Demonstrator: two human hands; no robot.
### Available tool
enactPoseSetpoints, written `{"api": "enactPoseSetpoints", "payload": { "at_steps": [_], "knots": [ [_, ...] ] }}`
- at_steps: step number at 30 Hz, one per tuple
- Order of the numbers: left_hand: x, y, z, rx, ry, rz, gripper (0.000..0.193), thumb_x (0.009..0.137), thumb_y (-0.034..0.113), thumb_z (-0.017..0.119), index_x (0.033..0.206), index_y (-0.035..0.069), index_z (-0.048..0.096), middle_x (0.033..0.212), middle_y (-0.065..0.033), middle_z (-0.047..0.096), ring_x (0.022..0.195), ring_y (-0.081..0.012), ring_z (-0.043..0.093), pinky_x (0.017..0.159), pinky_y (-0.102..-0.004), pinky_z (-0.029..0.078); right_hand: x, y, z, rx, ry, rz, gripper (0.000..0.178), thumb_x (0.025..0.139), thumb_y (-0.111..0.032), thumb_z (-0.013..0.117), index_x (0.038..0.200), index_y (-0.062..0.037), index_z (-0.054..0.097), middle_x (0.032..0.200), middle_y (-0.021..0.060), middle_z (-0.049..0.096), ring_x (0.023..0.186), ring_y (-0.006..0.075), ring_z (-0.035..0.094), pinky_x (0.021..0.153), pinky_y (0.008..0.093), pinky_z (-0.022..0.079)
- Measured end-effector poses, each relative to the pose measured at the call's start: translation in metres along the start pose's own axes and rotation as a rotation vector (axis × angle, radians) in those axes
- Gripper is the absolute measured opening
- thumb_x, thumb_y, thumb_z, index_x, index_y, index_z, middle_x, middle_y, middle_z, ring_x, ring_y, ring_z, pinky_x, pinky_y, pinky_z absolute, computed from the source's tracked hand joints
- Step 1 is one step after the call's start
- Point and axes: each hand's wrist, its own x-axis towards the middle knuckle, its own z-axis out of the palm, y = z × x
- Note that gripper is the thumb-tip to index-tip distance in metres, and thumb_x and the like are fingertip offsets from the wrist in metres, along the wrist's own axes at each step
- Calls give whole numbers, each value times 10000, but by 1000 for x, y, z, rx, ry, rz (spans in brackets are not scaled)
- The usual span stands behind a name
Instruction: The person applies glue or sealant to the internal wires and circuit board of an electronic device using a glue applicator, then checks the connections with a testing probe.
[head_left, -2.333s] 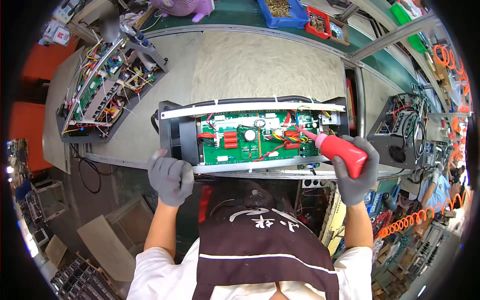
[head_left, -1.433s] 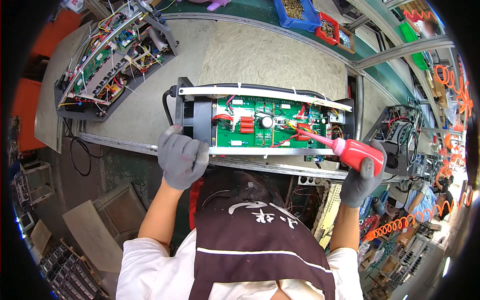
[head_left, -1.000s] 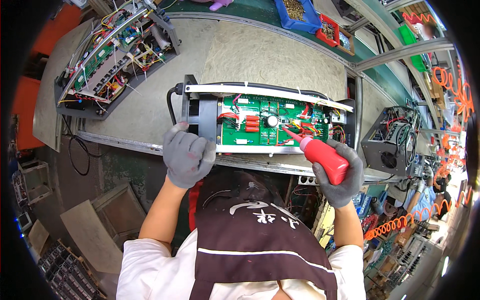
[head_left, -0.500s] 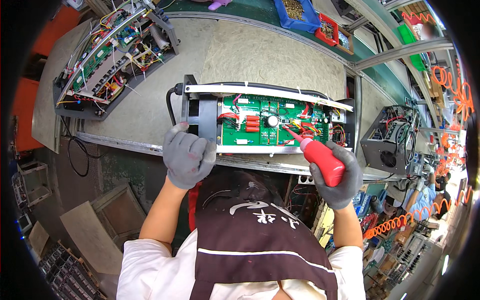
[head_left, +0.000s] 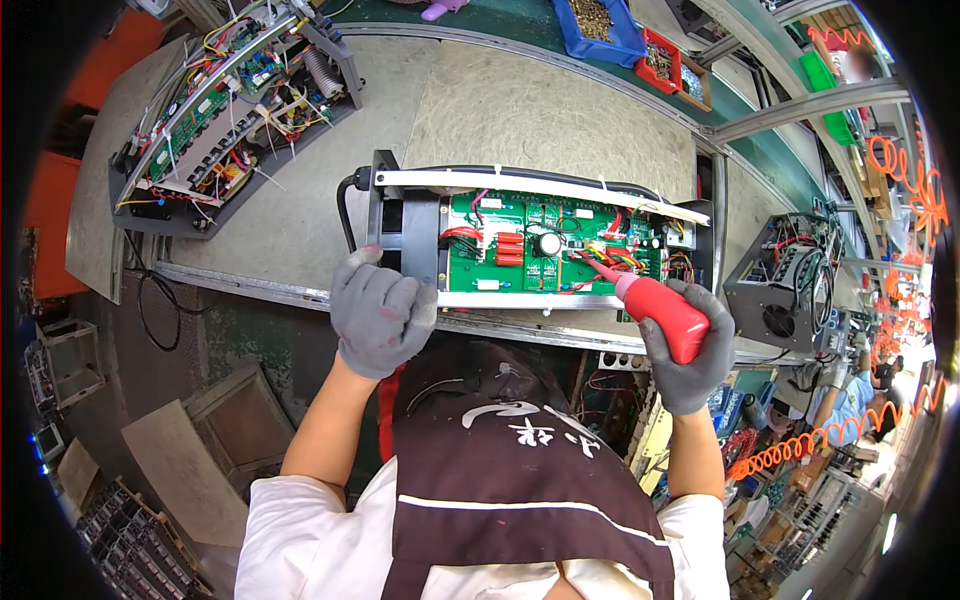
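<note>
A long dark metal chassis (head_left: 418, 240) lies across the bench in front of me, with a green circuit board (head_left: 510, 273) facing up between two pale rails. Red parts, a round white-topped component (head_left: 547, 244) and bundles of coloured wires crowd the board. At the chassis's near left corner, my left hand (head_left: 382, 312), in a grey glove, is closed, its fingers curled around the edge. My gloved right hand (head_left: 694, 350) wraps round a red squeeze bottle (head_left: 667, 318). The bottle tilts, its narrow nozzle pointing left over the wires right of the round component; whether the tip touches anything cannot be made out.
Another wired chassis (head_left: 235, 130) stands at the far left of the bench, and a fan unit (head_left: 785, 285) at the right. Blue (head_left: 597, 48) and red (head_left: 652, 78) bins of small parts sit at the back. Orange coiled hoses (head_left: 800, 440) hang right, near a co-worker (head_left: 845, 400).
The red bottle has moved slightly right and its nozzle tip has drawn away from the round component. My left hand keeps its place at the chassis corner.
</note>
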Motion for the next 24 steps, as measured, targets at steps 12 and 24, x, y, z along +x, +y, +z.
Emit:
{"api": "enactPoseSetpoints", "payload": {
  "at_steps": [12, 24],
  "knots": [
    [-4, -2, -1, -33, -6, -22, 130, 646, 77, 676, 740, 90, 587, 661, -37, 531, 624, -235, 540, 880, -437, 473, 9, -14, 24, 686, 285, 594, 539, 789, -190, 741, 1218, 26, 497, 1075, 161, 620, 979, 217, 623, 891, 335, 489],
    [-1, -2, 0, 5, -66, -22, 133, 687, 101, 688, 746, 107, 569, 659, -22, 527, 620, -216, 529, 888, -425, 465, 28, -37, 63, 545, 114, 490, 511, 749, -103, 786, 1168, 9, 517, 1028, 133, 638, 916, 187, 635, 813, 315, 519]
  ]
}}
